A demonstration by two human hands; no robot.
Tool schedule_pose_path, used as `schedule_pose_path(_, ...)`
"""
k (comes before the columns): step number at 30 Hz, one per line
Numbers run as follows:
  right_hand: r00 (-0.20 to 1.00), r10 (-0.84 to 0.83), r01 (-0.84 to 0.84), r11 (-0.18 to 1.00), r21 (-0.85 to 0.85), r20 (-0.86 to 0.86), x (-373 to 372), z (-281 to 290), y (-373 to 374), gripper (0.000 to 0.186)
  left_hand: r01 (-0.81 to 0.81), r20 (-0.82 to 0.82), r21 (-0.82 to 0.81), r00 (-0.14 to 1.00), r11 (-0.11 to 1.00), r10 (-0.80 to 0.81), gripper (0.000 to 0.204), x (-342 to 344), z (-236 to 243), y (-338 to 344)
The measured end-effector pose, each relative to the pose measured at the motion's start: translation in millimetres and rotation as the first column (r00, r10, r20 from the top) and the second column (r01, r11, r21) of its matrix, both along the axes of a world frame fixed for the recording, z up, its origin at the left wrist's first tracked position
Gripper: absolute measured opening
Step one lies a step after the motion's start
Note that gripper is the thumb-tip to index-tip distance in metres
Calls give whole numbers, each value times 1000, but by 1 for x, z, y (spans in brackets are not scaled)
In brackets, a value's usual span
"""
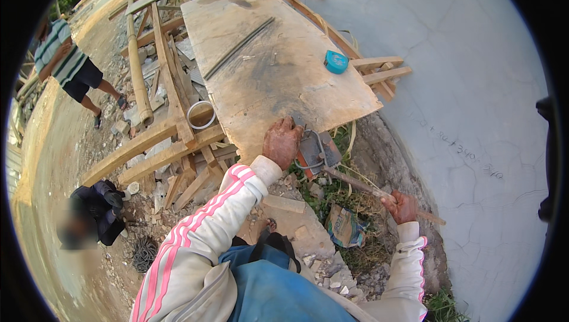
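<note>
My left hand [280,143] is closed at the board's near edge, on the bent metal rod [322,147] over a metal plate with an orange part [306,159]; its fingertips are partly hidden. My right hand [402,206] grips a long rusty bar [349,182], which angles up-left to that rod and plate. The worn plywood board [249,55] carries straight metal rods [239,48] and a turquoise tape measure [336,62] near its right edge.
Timber frames [169,73], bamboo [137,70] and a white bucket rim [201,125] surround the board amid rubble. A standing person [71,67] and a crouching person [104,215] are left. A grey wall [474,85] borders the right; a coiled wire bundle [145,254] lies below.
</note>
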State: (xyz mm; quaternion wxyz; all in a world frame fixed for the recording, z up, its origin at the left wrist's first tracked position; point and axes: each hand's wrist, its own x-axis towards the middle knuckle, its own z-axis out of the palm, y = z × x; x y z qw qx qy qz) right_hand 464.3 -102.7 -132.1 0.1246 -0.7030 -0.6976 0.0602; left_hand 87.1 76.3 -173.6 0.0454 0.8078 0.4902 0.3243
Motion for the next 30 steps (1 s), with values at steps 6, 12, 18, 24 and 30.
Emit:
schedule_pose_path(6, 995, -87, 90, 995, -46, 53, -7, 4, -8, 64, -4, -2, -20, 1000, 1000, 4, 12, -1, 0, 1)
schedule_pose_path(12, 929, -369, 370, 929, -26, 40, -84, -5, -73, 63, 28, -12, -59, 1000, 998, -28, 16, -2, 2, 1)
schedule_pose_path(18, 737, -676, 675, 737, -31, -8, -209, -11, -123, 61, 21, -36, -89, 999, 996, -24, 19, -2, 0, 2)
schedule_pose_path(24, 776, -624, 620, 782, -68, -89, -232, 3, -127, 55, 124, 91, -66, 989, 990, -118, 13, -8, -3, 18)
schedule_pose_path(30, 881, -463, 425, 866, -265, -101, -198, 62, -119, 53, 157, 87, -62, 985, 986, -151, 13, -11, -5, 22)
